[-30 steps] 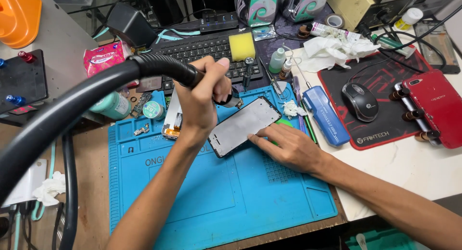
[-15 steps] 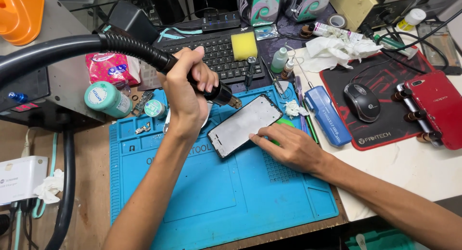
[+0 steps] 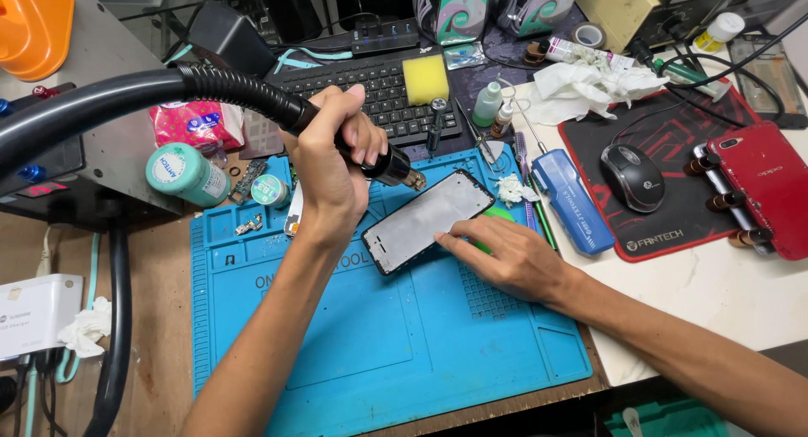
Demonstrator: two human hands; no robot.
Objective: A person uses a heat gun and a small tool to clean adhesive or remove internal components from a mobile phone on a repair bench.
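1. Phone frame (image 3: 427, 220) lies on the blue mat (image 3: 404, 353), long axis slanting away to the right.
2. Left hand (image 3: 332, 163), fist closed round the hot-air nozzle (image 3: 396, 169), hovers at the frame's far-left edge.
3. Right hand (image 3: 505, 256), fingers flat and open, presses the frame's near-right edge.

left hand (image 3: 332, 163) fisted, right hand (image 3: 505, 256) flat

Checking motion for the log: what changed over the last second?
The left hand lowered the hot-air nozzle down onto the top edge of the phone screen, and the hose swung up the frame. The right hand stayed pressed on the screen's lower edge; the blue mat is unchanged.
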